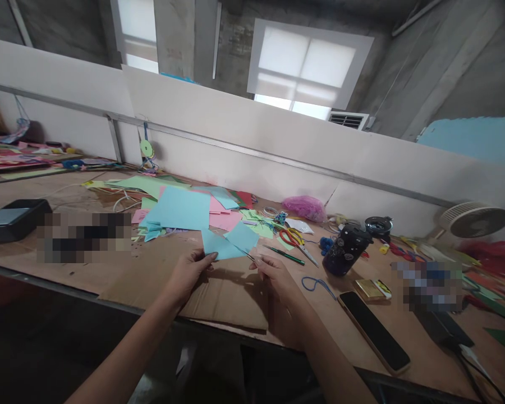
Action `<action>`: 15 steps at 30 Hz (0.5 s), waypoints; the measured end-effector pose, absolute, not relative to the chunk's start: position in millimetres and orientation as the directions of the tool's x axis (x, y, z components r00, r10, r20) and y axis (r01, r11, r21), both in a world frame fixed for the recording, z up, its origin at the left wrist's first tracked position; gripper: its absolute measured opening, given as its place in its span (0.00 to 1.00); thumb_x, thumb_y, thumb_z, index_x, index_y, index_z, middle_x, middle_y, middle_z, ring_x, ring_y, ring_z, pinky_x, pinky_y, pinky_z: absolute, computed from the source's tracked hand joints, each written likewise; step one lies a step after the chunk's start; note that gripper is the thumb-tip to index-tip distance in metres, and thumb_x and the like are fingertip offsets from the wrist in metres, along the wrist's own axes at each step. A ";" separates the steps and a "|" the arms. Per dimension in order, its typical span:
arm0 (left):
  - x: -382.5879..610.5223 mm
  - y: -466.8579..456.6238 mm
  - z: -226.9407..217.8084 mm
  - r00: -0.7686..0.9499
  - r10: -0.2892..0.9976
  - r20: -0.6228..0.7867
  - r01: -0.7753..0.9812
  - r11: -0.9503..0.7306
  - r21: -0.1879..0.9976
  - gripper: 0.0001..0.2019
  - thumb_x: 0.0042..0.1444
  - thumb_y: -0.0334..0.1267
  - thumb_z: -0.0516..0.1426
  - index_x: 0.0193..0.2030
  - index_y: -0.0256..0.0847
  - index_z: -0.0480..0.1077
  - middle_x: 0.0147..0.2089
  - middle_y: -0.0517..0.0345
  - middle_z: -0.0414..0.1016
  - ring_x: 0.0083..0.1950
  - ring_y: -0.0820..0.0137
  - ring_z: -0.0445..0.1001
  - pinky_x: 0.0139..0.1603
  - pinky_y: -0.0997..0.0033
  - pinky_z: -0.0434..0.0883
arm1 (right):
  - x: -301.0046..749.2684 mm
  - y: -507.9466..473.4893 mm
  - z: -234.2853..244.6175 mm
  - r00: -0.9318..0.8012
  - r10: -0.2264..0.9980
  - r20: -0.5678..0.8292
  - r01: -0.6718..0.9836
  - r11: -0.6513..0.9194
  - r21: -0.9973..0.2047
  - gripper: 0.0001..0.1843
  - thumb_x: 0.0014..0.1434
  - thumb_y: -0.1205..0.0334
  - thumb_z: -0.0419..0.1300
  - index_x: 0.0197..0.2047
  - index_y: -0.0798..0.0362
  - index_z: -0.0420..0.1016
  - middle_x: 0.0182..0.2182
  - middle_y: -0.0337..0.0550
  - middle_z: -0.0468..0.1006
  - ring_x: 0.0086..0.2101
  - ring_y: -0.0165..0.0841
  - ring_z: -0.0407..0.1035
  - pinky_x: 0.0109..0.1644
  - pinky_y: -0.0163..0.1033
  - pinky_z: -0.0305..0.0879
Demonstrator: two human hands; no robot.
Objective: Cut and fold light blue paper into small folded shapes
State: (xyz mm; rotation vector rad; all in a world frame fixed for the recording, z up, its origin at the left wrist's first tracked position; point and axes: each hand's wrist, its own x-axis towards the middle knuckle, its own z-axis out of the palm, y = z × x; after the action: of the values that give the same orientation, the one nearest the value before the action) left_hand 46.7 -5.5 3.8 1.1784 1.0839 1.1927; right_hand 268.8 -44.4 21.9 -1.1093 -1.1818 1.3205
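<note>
My left hand [193,266] pinches the lower left edge of a light blue paper [216,244] between thumb and fingers, above a brown cardboard sheet [227,297]. A second blue flap [242,238] overlaps it on the right; I cannot tell whether the two are joined. My right hand [271,269] is closed around a slim metal tool [249,256], its tip at the lower edge of that flap. Most of the tool is hidden in the fingers, so its exact kind does not show.
Behind lie stacked blue sheets [185,205] and pink paper [227,220]. To the right are a green pen [284,255], scissors [294,238], a blue cord loop [315,282], a dark tumbler [345,249], a gold box [368,289] and a phone [374,331]. A fan [473,219] stands far right.
</note>
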 end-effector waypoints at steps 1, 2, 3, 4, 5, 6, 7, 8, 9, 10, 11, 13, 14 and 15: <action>47.1 -6.3 4.9 0.074 0.997 0.008 -0.098 0.000 0.995 0.20 0.43 0.51 0.65 0.35 0.35 0.76 0.22 0.61 0.70 0.21 0.75 0.65 0.20 0.77 0.60 | 267.9 -45.5 21.0 -0.073 0.997 -0.013 -0.106 -0.021 -0.994 0.18 0.50 0.43 0.64 0.29 0.50 0.74 0.22 0.41 0.71 0.29 0.37 0.67 0.31 0.38 0.58; 47.5 -7.0 5.9 0.068 0.998 0.009 -0.105 -0.002 0.994 0.20 0.42 0.51 0.65 0.34 0.35 0.76 0.23 0.60 0.71 0.22 0.74 0.67 0.20 0.77 0.61 | 267.0 -46.9 20.3 -0.071 0.997 -0.017 -0.111 -0.024 -0.993 0.18 0.50 0.43 0.64 0.29 0.50 0.74 0.22 0.41 0.71 0.29 0.37 0.67 0.31 0.38 0.59; 47.9 -7.6 6.6 0.058 0.998 0.008 -0.112 -0.001 0.994 0.20 0.41 0.51 0.66 0.34 0.35 0.76 0.23 0.59 0.72 0.22 0.72 0.68 0.20 0.76 0.62 | 266.1 -48.2 19.9 -0.069 0.997 -0.021 -0.117 -0.029 -0.993 0.18 0.50 0.43 0.64 0.29 0.50 0.74 0.22 0.41 0.71 0.29 0.37 0.67 0.31 0.38 0.59; 48.2 -8.0 7.2 0.051 0.999 0.004 -0.117 0.002 0.993 0.21 0.40 0.51 0.66 0.33 0.35 0.76 0.23 0.58 0.72 0.22 0.72 0.68 0.20 0.76 0.62 | 265.6 -49.2 19.8 -0.068 0.997 -0.024 -0.122 -0.032 -0.992 0.18 0.50 0.43 0.64 0.29 0.50 0.74 0.22 0.41 0.71 0.29 0.36 0.67 0.31 0.38 0.59; 48.5 -8.2 7.4 0.046 0.999 -0.001 -0.120 0.007 0.993 0.21 0.40 0.51 0.66 0.33 0.35 0.76 0.22 0.58 0.72 0.22 0.71 0.69 0.20 0.76 0.62 | 265.4 -49.6 20.1 -0.070 0.997 -0.028 -0.124 -0.037 -0.992 0.18 0.50 0.43 0.64 0.29 0.50 0.74 0.22 0.41 0.71 0.28 0.36 0.67 0.31 0.38 0.59; 48.6 -8.2 7.3 0.045 0.999 -0.008 -0.120 0.013 0.993 0.21 0.39 0.52 0.66 0.33 0.35 0.76 0.22 0.59 0.72 0.21 0.72 0.68 0.20 0.76 0.62 | 265.5 -49.5 20.5 -0.073 0.997 -0.034 -0.123 -0.042 -0.991 0.18 0.50 0.43 0.64 0.29 0.50 0.74 0.22 0.41 0.71 0.28 0.36 0.66 0.31 0.38 0.59; 48.5 -7.9 7.0 0.046 0.999 -0.013 -0.118 0.018 0.993 0.21 0.39 0.52 0.66 0.34 0.35 0.76 0.22 0.59 0.72 0.21 0.72 0.68 0.19 0.76 0.61 | 265.9 -48.8 21.0 -0.076 0.996 -0.039 -0.121 -0.048 -0.992 0.18 0.50 0.43 0.64 0.28 0.50 0.74 0.21 0.41 0.71 0.28 0.35 0.66 0.31 0.38 0.59; 48.3 -7.5 6.6 0.050 0.999 -0.016 -0.115 0.022 0.993 0.21 0.40 0.51 0.66 0.34 0.35 0.76 0.22 0.60 0.72 0.20 0.73 0.67 0.19 0.76 0.60 | 266.5 -47.6 21.5 -0.079 0.996 -0.042 -0.115 -0.051 -0.992 0.18 0.50 0.44 0.64 0.27 0.51 0.73 0.21 0.41 0.71 0.27 0.35 0.66 0.30 0.37 0.59; 48.0 -6.9 6.0 0.059 0.998 -0.017 -0.113 0.024 0.993 0.21 0.40 0.51 0.66 0.34 0.35 0.76 0.22 0.60 0.72 0.20 0.74 0.67 0.19 0.77 0.60 | 267.2 -46.2 21.8 -0.082 0.996 -0.042 -0.106 -0.051 -0.993 0.18 0.49 0.44 0.64 0.27 0.51 0.73 0.21 0.40 0.71 0.27 0.35 0.66 0.30 0.37 0.59; 47.6 -6.4 5.4 0.070 0.997 -0.016 -0.111 0.024 0.994 0.21 0.41 0.51 0.66 0.35 0.35 0.76 0.23 0.59 0.73 0.21 0.74 0.67 0.19 0.77 0.61 | 267.9 -44.7 22.0 -0.085 0.995 -0.042 -0.097 -0.050 -0.994 0.18 0.49 0.44 0.65 0.26 0.51 0.73 0.21 0.40 0.71 0.27 0.35 0.66 0.30 0.37 0.58; 47.2 -5.8 4.8 0.082 0.997 -0.014 -0.110 0.023 0.994 0.20 0.42 0.51 0.66 0.35 0.35 0.76 0.24 0.59 0.73 0.22 0.73 0.68 0.20 0.77 0.61 | 268.4 -43.4 22.1 -0.087 0.995 -0.039 -0.089 -0.046 -0.995 0.17 0.49 0.45 0.65 0.26 0.51 0.73 0.21 0.40 0.71 0.27 0.35 0.66 0.30 0.37 0.58; 46.5 -5.0 4.0 0.101 0.995 -0.013 -0.102 0.023 0.994 0.20 0.43 0.51 0.65 0.35 0.35 0.75 0.25 0.58 0.74 0.23 0.73 0.68 0.22 0.77 0.62 | 269.1 -41.7 22.2 -0.089 0.996 -0.030 -0.078 -0.037 -0.996 0.17 0.49 0.45 0.64 0.26 0.51 0.73 0.20 0.40 0.71 0.27 0.35 0.66 0.30 0.37 0.58; 46.2 -4.8 3.7 0.105 0.994 -0.014 -0.100 0.024 0.995 0.20 0.44 0.51 0.65 0.35 0.35 0.75 0.25 0.59 0.73 0.23 0.73 0.68 0.22 0.76 0.62 | 269.3 -41.3 22.4 -0.088 0.996 -0.027 -0.075 -0.033 -0.997 0.18 0.49 0.45 0.64 0.26 0.51 0.73 0.20 0.40 0.71 0.27 0.35 0.65 0.29 0.37 0.58; 46.1 -4.7 3.4 0.106 0.994 -0.016 -0.098 0.027 0.995 0.20 0.44 0.51 0.65 0.35 0.35 0.75 0.25 0.59 0.73 0.22 0.73 0.68 0.21 0.76 0.62 | 269.2 -41.3 22.7 -0.087 0.996 -0.026 -0.075 -0.032 -0.997 0.17 0.49 0.45 0.64 0.26 0.51 0.73 0.20 0.40 0.71 0.27 0.35 0.65 0.29 0.37 0.57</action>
State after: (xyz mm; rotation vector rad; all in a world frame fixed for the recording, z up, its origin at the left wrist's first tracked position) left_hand 46.1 -4.7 3.4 1.1685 1.0697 1.1613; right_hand 269.2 -41.3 22.7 -1.1315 -1.2014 1.3292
